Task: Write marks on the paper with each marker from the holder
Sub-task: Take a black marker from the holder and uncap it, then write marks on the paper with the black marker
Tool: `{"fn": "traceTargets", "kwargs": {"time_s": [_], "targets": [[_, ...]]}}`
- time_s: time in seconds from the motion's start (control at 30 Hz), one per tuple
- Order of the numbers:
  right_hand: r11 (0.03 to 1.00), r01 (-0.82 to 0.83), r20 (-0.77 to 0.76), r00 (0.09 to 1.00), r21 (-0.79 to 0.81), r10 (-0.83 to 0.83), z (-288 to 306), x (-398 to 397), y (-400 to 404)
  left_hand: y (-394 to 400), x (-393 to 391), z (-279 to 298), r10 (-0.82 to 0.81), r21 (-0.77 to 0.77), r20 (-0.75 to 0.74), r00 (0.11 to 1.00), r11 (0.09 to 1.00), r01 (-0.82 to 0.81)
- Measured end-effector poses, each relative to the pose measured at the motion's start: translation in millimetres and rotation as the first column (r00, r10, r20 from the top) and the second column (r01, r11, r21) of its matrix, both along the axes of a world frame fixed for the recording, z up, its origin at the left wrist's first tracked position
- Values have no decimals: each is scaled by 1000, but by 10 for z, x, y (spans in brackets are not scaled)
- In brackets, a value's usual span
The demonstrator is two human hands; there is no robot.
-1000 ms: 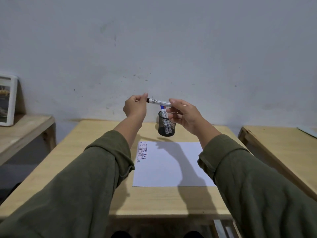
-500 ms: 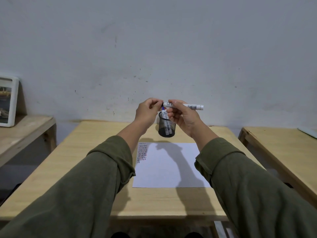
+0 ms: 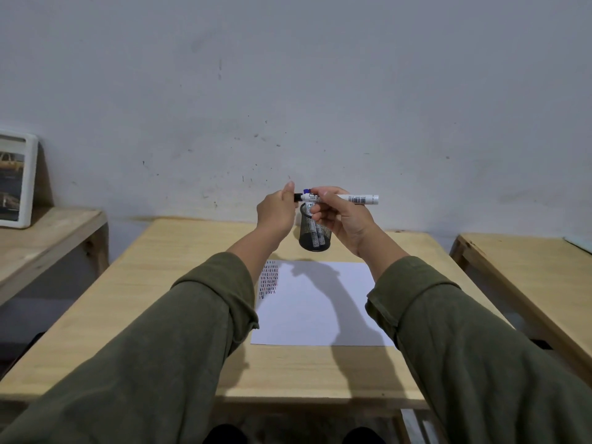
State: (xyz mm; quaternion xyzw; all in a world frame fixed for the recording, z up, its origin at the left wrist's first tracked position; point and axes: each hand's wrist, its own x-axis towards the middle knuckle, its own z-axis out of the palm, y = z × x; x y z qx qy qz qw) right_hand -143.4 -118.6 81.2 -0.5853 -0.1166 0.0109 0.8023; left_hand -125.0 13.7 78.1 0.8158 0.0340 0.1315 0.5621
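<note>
My right hand holds a white marker level above the table, its barcode end pointing right. My left hand pinches the black cap at the marker's left end; the cap touches the barrel. Just behind and below my hands stands a black mesh holder with white markers in it, one showing a blue cap. A white sheet of paper lies flat on the wooden table. Rows of short coloured marks fill the sheet's upper left corner.
A second wooden table stands to the right across a narrow gap. On the left, a lower wooden shelf carries a white-framed picture leaning on the grey wall. My green sleeves cover the near part of the table.
The marker has slid right in my right hand, so its barcode end now sticks out. My hands moved closer together, and the black cap now shows between my left fingers and the barrel.
</note>
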Motion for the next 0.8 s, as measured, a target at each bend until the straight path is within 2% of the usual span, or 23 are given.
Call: {"fn": "traceTargets", "kwargs": {"time_s": [0.13, 0.3, 0.6, 0.8], "targets": [[1000, 5, -27, 1000, 2, -5, -110, -23, 12, 272, 43, -143, 136, -13, -21, 991, 991, -136], [1000, -3, -107, 994, -17, 1, -376, -49, 90, 628, -35, -418, 170, 77, -41, 985, 983, -166], [1000, -6, -182, 983, -30, 0, -665, -87, 324, 915, -190, -835, 203, 63, -83, 976, 978, -198], [999, -8, -196, 981, -51, -2, -743, -90, 368, 919, -183, -1084, 231, 106, -180, 956, 971, -215]]}}
